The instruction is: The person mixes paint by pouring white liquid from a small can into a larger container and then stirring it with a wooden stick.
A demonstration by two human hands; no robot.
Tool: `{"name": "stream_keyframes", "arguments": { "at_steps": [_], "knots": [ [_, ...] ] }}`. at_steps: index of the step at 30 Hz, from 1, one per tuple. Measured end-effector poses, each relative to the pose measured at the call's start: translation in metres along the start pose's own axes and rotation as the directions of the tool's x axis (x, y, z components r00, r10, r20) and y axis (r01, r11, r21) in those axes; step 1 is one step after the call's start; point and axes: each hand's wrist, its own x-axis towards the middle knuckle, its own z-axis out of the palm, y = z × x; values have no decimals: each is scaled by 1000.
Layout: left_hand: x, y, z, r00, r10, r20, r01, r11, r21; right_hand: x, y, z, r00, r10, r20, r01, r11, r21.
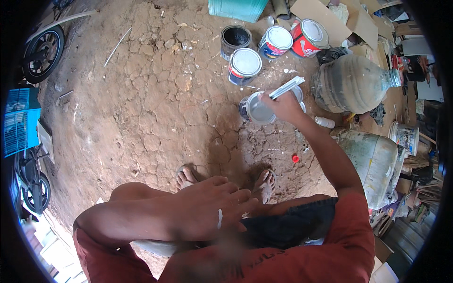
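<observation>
My right hand (282, 104) is closed on a paint-coated white stick or brush (289, 86), held at a slant over an open can of light grey paint (259, 113). Another round tin or lid (297, 92) sits just behind it, partly hidden by the hand. My left hand (214, 207) lies across my lap, fingers loosely apart and holding nothing, with a pale paint smear on its back. A can with a white lid (245, 62) stands beyond the open can, beside a dark open tin (236, 35). A small red cap (295, 159) lies on the cracked dirt ground near my right forearm.
Lidded cans (275, 38) (311, 33), cardboard (357, 28), a teal container (238, 9), a large water jug (347, 85), a white bottle (325, 122) and a jerrycan (368, 167) crowd the back and right. Wheels (45, 54) and a blue crate (21, 125) are at left.
</observation>
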Motion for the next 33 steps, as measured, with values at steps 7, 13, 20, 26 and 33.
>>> {"name": "stream_keyframes", "arguments": {
  "at_steps": [7, 13, 20, 26, 33],
  "knots": [
    [3, 2, -3, 1000, -21, 20, 21, 1000, 1, 3, -8, -13, 997, 26, -79, -45, 968, -248],
    [2, 1, 0, 1000, -18, -16, 19, 1000, 18, 7, -4, 2, 1000, -29, -6, 27, 975, -222],
    [8, 1, -7, 998, -41, 42, 42, 999, -21, 6, -17, 0, 985, 2, -171, 3, 999, 32],
    [13, 4, -16, 990, -67, 122, 70, 997, -27, 14, 4, -9, 986, 168, 15, -157, 946, -283],
    [11, 1, -14, 992, -64, 105, 68, 997, -38, 8, -7, -6, 986, -7, 169, 17, 998, -55]
  ]
}}
